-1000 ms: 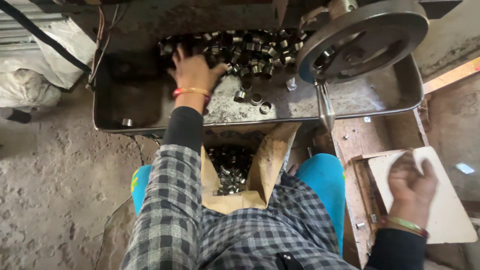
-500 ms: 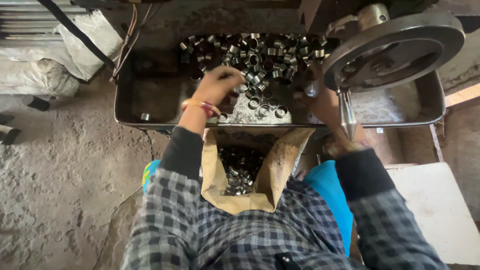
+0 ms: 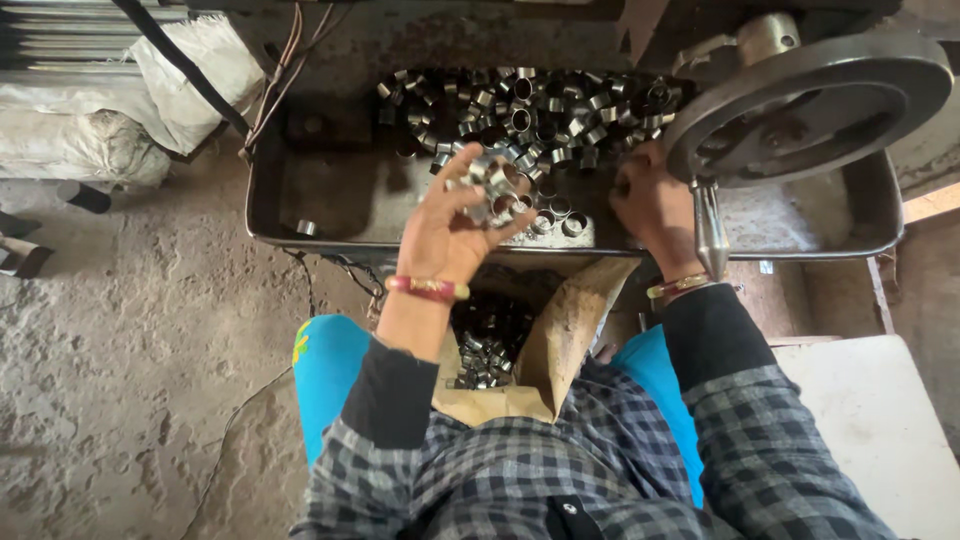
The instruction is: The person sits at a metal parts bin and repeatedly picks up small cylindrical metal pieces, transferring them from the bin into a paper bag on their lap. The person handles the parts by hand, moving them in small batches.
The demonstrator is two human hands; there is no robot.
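Small shiny metal rings [image 3: 492, 186], short and hollow, cupped in curled left hand [image 3: 455, 225].

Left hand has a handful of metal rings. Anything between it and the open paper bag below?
Nothing visible. The left hand holds a cluster of small silver metal rings above the front rim of the dark metal tray. The brown paper bag sits open in the lap just below that rim, mouth unobstructed. The right hand is off to the side.
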